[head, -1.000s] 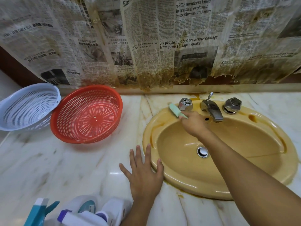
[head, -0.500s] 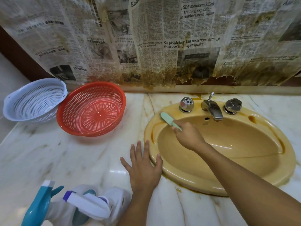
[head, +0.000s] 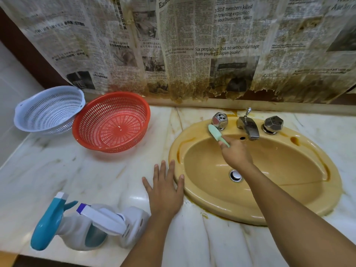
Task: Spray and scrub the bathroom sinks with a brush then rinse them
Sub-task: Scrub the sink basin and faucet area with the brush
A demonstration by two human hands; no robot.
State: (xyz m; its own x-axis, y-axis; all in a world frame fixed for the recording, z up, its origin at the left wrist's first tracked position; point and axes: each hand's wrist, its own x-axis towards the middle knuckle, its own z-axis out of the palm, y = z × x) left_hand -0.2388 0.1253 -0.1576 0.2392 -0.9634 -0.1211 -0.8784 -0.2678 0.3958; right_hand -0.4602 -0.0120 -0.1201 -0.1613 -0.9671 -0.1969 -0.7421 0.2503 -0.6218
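Head camera looks down on the right hand (head: 236, 155), reaching over the basin with its fingers curled round the handle of a pale green brush (head: 215, 132). The brush head points up and away, lying on the back ledge of the yellow sink (head: 285, 162), right at the base of the left tap handle (head: 219, 120). The left hand (head: 165, 191) lies flat, palm down, fingers spread and holding nothing, on the marble tabletop (head: 86, 170), its thumb side against the sink's front-left rim.

Beyond the brush, the spout (head: 248, 127) stands between the left handle and the right tap handle (head: 273, 123). A metal drain (head: 235, 175) sits in the bottom of the basin, just beside the right wrist. Brown stains ring the sink's edge.

Near the left forearm, a teal-headed spray bottle (head: 50, 226) and a white spray bottle (head: 107, 222) stand together at the tabletop's front. Farther back left, a red basket (head: 112, 122) leans against a pale blue basket (head: 49, 109). Stained, torn newspaper (head: 192, 45) covers the wall behind.
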